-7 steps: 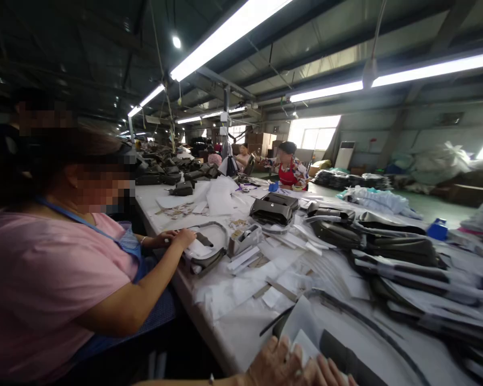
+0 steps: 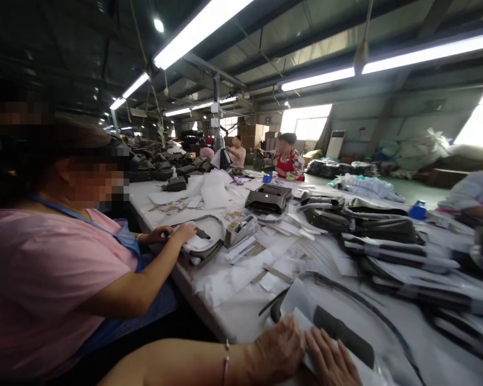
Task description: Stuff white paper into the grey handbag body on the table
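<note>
In front of me at the bottom lies a dark grey-green handbag (image 2: 344,335), partly covered by thin white wrapping sheet (image 2: 306,321). Its long strap (image 2: 380,313), which looks wrapped, arcs over the table to the right. My left hand (image 2: 279,346), with a bracelet at the wrist, is closed with curled fingers on the sheet at the bag's near left side. Right beside it, my right hand (image 2: 332,356) lies flat on the sheet with fingers stretched out. The fingertips of my left hand are partly hidden.
A co-worker in a pink shirt (image 2: 52,279) sits close at left, hands on another bag (image 2: 205,252). Wrapped bags (image 2: 386,225) are piled at right. Paper strips (image 2: 241,273), a small box (image 2: 241,230) and a finished-looking bag (image 2: 268,199) occupy the table. Other people sit farther back.
The view has tilted and shifted, so more of my left forearm and a person at the right edge show. My hands stay at the bag; my left hand looks more curled.
</note>
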{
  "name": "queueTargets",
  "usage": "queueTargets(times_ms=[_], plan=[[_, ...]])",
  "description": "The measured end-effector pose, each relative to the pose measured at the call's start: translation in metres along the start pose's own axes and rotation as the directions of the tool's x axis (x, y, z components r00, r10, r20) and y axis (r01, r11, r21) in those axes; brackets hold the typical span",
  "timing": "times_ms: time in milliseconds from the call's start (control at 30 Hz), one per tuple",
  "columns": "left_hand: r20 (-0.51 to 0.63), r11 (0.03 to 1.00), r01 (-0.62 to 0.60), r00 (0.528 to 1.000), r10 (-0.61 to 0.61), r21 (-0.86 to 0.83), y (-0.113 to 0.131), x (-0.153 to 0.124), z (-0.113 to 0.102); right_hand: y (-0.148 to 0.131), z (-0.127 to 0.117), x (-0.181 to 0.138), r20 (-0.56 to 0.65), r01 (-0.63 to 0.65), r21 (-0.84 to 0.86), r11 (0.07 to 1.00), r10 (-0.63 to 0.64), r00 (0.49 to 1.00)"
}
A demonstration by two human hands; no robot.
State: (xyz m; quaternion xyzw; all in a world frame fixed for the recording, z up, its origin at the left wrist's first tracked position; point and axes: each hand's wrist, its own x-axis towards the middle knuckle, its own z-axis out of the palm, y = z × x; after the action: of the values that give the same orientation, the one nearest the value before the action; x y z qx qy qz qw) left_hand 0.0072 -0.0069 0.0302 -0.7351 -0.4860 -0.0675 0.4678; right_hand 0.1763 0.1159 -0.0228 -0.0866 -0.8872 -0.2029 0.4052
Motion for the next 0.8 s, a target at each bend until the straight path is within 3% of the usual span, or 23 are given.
queueTargets(times_ms=[133,267,400,533,700,800], plan=[[0.153,0.984,0.023,0.988,0.003,-0.174,-0.010,0.006,-0.012,-0.007,-0.039,0.022,0.262,-0.107,0.029,0.994,0.096,0.960],[0.259,0.929,0.064,0.965,0.035,-0.364,-0.028,0.020,-0.017,-0.014,-0.059,0.045,0.375,-0.265,0.022,0.964,0.238,0.896],[0.287,0.881,0.140,0.958,-0.006,-0.451,-0.041,0.031,-0.021,-0.011,-0.070,0.066,0.449,-0.323,-0.020,0.946,0.297,0.843],[0.238,0.896,0.144,0.970,-0.045,-0.420,-0.034,0.030,-0.018,-0.004,-0.076,0.077,0.454,-0.273,0.006,0.962,0.241,0.858],[0.070,0.961,0.159,0.987,-0.147,-0.224,-0.016,0.026,-0.012,-0.001,-0.072,0.074,0.418,-0.255,0.010,0.967,0.228,0.879],[0.006,0.968,0.132,0.991,-0.133,-0.215,-0.014,0.022,-0.008,-0.002,-0.065,0.068,0.417,-0.262,0.020,0.965,0.230,0.879]])
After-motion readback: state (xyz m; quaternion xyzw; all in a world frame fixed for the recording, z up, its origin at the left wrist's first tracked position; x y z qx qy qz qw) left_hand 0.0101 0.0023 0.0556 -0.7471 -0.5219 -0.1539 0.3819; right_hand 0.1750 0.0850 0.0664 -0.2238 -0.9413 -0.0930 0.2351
